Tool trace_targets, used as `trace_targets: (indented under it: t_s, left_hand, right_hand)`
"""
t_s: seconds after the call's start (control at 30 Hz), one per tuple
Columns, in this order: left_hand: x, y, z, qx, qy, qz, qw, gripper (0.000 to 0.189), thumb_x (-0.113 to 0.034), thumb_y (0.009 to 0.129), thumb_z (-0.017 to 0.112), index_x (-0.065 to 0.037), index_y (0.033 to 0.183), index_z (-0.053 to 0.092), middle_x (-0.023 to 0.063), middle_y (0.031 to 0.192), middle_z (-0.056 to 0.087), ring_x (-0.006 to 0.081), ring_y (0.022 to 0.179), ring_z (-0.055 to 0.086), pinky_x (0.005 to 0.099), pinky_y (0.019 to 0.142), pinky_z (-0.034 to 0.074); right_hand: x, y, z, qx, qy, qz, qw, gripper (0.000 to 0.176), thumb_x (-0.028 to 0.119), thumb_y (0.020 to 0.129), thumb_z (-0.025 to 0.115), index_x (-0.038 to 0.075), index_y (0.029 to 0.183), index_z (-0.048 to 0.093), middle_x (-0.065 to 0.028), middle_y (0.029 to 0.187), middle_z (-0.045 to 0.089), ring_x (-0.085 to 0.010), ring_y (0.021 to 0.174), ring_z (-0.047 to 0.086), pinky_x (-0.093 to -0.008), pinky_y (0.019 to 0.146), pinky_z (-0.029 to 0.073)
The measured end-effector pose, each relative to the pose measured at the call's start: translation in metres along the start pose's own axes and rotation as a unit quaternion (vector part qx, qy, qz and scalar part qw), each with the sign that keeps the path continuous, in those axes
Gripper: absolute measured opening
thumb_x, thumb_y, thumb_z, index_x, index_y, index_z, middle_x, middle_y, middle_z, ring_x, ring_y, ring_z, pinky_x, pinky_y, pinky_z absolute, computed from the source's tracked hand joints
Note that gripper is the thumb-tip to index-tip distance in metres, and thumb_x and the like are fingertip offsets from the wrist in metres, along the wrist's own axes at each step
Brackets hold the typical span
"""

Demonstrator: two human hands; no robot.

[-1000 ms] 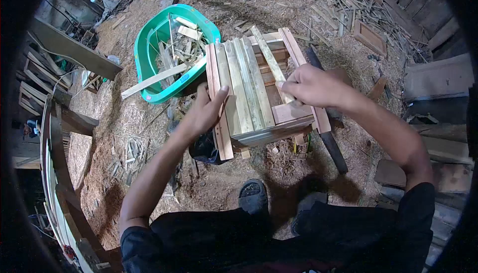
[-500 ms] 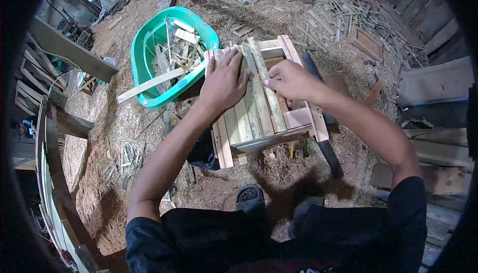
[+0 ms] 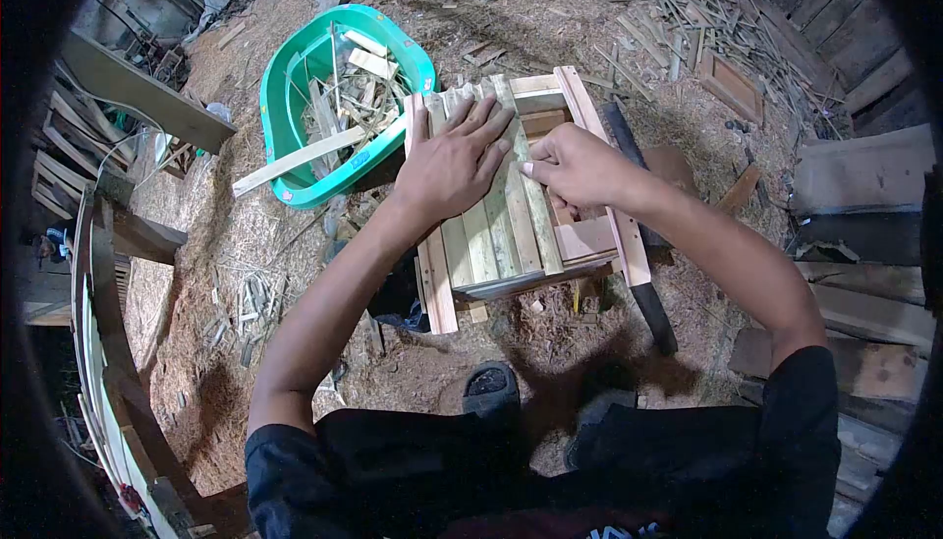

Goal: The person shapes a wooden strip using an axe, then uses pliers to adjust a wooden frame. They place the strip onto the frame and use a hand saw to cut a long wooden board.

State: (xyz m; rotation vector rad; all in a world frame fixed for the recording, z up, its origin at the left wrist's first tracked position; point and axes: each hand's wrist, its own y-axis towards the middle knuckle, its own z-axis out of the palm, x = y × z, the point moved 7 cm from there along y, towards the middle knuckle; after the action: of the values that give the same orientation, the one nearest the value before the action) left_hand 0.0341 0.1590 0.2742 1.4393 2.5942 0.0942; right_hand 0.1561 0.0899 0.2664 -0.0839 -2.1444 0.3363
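We line up wooden slats (image 3: 481,239) across a frame (image 3: 630,249), left hand (image 3: 444,173) spread flat, right hand (image 3: 582,168) pinching the rightmost slat (image 3: 542,227), which likely calls for even sideways pressure.

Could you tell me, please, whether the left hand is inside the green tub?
No, the left hand rests on the wooden slats.

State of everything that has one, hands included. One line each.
Pale wooden slats: side by side
Pinkish-brown wooden frame: partly covered, open gap at right
Left hand: flat on slats, fingers spread
Right hand: fingers curled, at rightmost slat
Green plastic tub: holding wood scraps
Long pale board: lying across tub rim
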Motion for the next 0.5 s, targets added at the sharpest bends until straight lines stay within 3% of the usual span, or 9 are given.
trace_targets:
  t_s: [0.27, 0.37, 0.5]
  left_hand:
    - [0.001, 0.001, 0.002, 0.003, -0.014, 0.008, 1.0, 0.05, -0.038, 0.104, 0.037, -0.021, 0.151, 0.04, 0.0073, 0.158, 0.036, 0.0311, 0.148, 0.028, 0.0656, 0.116, 0.011]
    - [0.001, 0.001, 0.004, 0.002, -0.013, 0.001, 1.0, 0.049, -0.037, 0.104, 0.037, -0.021, 0.151, 0.04, 0.0067, 0.157, 0.037, 0.0304, 0.148, 0.028, 0.0652, 0.116, 0.012]
    - [0.001, 0.001, 0.002, -0.002, -0.007, 0.004, 1.0, 0.049, -0.037, 0.104, 0.037, -0.022, 0.151, 0.04, 0.0072, 0.157, 0.037, 0.0304, 0.147, 0.029, 0.0647, 0.116, 0.012]
  right_hand:
    - [-0.009, 0.006, 0.002, -0.004, 0.014, -0.031, 0.999, 0.035, 0.017, 0.097, 0.055, -0.003, 0.069, 0.062, -0.0121, 0.055, 0.062, -0.0202, 0.047, 0.063, -0.0366, 0.048, 0.05]
    - [-0.004, 0.003, 0.003, -0.011, 0.036, -0.017, 0.999, 0.032, 0.017, 0.101, 0.052, -0.001, 0.076, 0.061, -0.0049, 0.056, 0.058, -0.0126, 0.042, 0.055, -0.0297, 0.04, 0.044]
    - [-0.001, 0.003, 0.002, -0.033, -0.017, -0.019, 0.999, 0.032, 0.017, 0.101, 0.053, -0.003, 0.078, 0.063, -0.0059, 0.057, 0.059, -0.0137, 0.045, 0.057, -0.0311, 0.044, 0.048]
